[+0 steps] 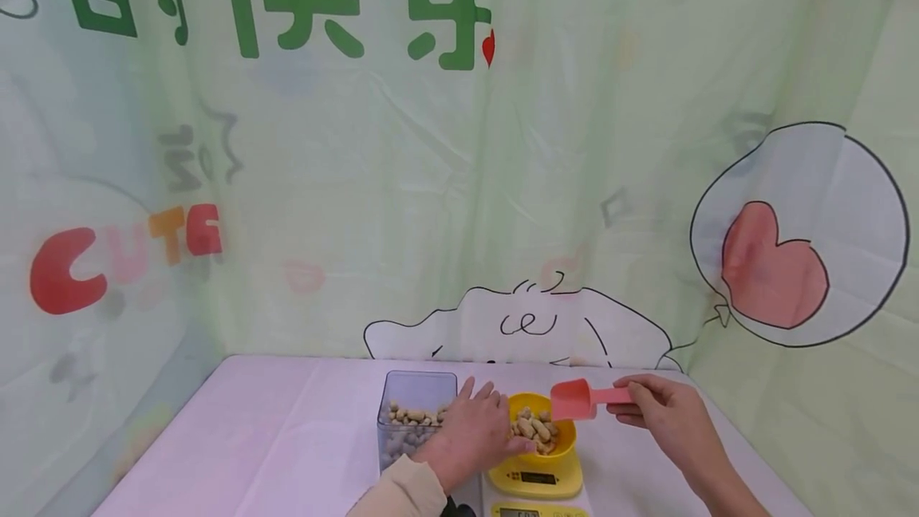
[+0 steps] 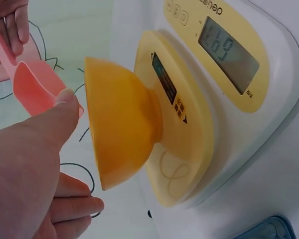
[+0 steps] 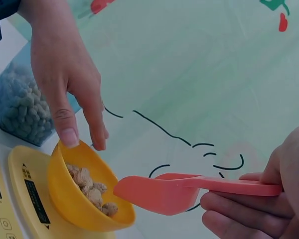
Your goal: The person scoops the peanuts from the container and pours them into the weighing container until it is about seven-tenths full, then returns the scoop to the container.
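A pink scoop [image 1: 572, 400] is held level by its handle in my right hand [image 1: 673, 420], above the right side of the yellow bowl [image 1: 567, 439]. No nuts show inside the scoop. Peanuts [image 3: 92, 191] in their shells lie in the bowl, which stands on a yellow and white kitchen scale [image 2: 212, 97]. Beside the bowl's left rim is my left hand [image 1: 477, 431], its fingers extended and holding nothing. In the left wrist view its thumb appears close to the scoop; whether they touch I cannot tell.
Left of the scale stands a clear bluish container [image 1: 419, 383] with many more peanuts, partly hidden by the left hand and forearm. A lilac-white tablecloth [image 1: 287, 429] covers the table. Printed curtains [image 1: 431, 182] hang behind it and at both sides.
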### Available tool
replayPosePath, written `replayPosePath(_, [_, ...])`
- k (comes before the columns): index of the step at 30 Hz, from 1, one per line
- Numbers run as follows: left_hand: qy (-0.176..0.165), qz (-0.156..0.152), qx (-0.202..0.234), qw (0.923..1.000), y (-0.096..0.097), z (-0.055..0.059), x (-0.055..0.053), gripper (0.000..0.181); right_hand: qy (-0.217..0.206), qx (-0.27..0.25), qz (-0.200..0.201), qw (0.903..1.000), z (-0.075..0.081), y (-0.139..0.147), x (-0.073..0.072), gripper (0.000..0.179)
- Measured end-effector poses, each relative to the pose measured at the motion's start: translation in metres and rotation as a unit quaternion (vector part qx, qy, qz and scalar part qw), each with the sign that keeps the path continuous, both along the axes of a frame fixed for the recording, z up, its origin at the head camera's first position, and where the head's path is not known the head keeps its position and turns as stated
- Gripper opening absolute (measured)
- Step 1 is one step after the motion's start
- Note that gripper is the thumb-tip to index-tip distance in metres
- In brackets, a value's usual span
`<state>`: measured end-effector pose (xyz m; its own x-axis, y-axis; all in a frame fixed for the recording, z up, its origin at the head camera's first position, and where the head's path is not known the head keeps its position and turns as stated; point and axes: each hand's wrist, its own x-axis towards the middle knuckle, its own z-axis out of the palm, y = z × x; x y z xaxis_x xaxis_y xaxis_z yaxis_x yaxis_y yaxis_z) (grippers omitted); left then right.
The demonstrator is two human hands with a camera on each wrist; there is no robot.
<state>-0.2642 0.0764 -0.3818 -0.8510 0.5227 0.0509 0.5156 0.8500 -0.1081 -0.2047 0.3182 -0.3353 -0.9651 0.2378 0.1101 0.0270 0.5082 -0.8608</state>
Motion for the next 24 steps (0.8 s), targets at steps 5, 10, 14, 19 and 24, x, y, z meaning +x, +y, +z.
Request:
replayPosePath(5, [-0.016,-0.009,0.065,0.9977,-0.008,0.006,0.0,0.079,0.012,-0.011,0.007,0.9998,0.002,-0.008,-0.002,0.036])
replayPosePath(10, [-0.009,-0.02,0.1,0.9947,-0.021,0.013,-0.001,0.078,0.013,-0.038,0.013,0.9991,0.005,-0.015,-0.005,0.04])
replayPosePath(14, [0.005,-0.034,0.125,0.9915,-0.034,0.017,-0.002,0.079,0.01,-0.059,0.016,0.9981,0.005,-0.022,-0.009,0.04])
replayPosePath(19, [0.001,-0.024,0.143,0.9895,-0.046,0.022,-0.004,0.08,0.011,-0.073,0.018,0.9971,0.005,-0.031,-0.014,0.039])
replayPosePath(24, [0.0,-0.001,0.152,0.9883,-0.059,0.026,-0.005,0.081,0.017,-0.083,0.025,0.9961,0.007,-0.042,-0.017,0.039])
